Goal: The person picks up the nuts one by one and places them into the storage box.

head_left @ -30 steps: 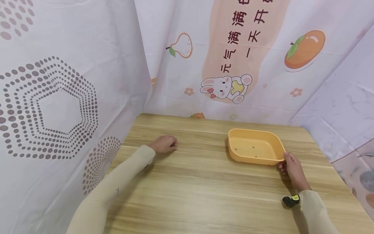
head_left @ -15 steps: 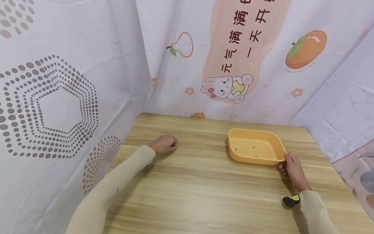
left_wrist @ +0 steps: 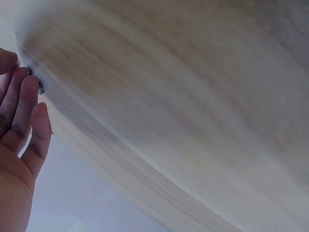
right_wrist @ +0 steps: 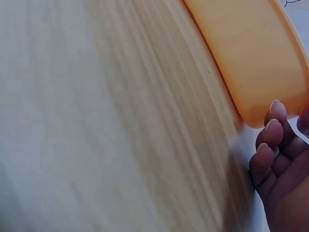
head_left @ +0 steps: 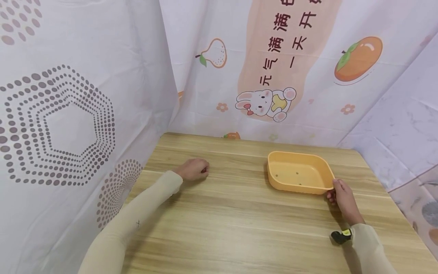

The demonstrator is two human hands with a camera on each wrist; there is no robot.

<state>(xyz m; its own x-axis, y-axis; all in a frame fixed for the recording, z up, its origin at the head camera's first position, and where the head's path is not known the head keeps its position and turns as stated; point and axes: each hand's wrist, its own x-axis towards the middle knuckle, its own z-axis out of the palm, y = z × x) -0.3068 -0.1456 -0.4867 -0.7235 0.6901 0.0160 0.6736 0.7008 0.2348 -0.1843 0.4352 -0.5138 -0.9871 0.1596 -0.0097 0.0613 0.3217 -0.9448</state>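
A shallow orange plastic tray with rounded corners lies toward the back right of the table; small dark spots show on its floor. My right hand pinches its near right corner, thumb at the rim and fingers underneath. In the right wrist view, the fingertips meet the outside of the tray wall. My left hand rests on the table at the left, away from the tray, its fingers loosely curled. The left wrist view has that hand at its edge, a small dark patch beyond the fingertips that I cannot identify.
The wood-grain table ends at a printed curtain behind. A dotted white curtain hangs close along the left side, and a pale marbled sheet along the right. A dark strap piece with a yellow label sits at my right wrist.
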